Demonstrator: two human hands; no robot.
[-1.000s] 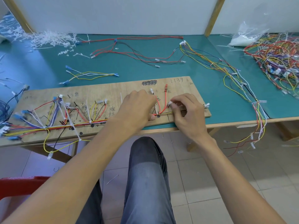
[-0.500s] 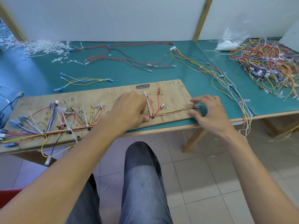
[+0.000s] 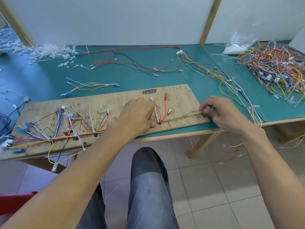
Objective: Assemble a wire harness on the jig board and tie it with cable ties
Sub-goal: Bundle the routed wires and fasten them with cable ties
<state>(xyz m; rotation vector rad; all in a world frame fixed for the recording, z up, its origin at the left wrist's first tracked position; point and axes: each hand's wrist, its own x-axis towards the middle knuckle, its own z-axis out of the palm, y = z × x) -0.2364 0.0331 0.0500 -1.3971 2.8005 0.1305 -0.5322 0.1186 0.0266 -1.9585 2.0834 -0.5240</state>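
Note:
A long wooden jig board (image 3: 179, 98) lies along the front edge of the green table. A wire harness (image 3: 66, 138) of red, yellow, purple and white wires runs along it, bound with white cable ties (image 3: 77, 134). My left hand (image 3: 137, 114) rests curled on the middle of the board, its thumb pressing the bundle near a black peg (image 3: 159, 123). My right hand (image 3: 221, 113) pinches the end of the thin yellow and brown wires (image 3: 186, 115) at the board's right end.
Loose harnesses (image 3: 132, 63) and a yellow-white wire set (image 3: 90, 85) lie behind the board. A heap of white cable ties (image 3: 47, 52) sits far left, a large tangle of coloured wires (image 3: 272, 66) and a plastic bag (image 3: 239, 43) far right. Wires (image 3: 254, 116) hang over the table edge.
My right hand moved from beside the left hand out to the board's right end, drawing the thin wires straight along the board. My left hand stayed on the bundle.

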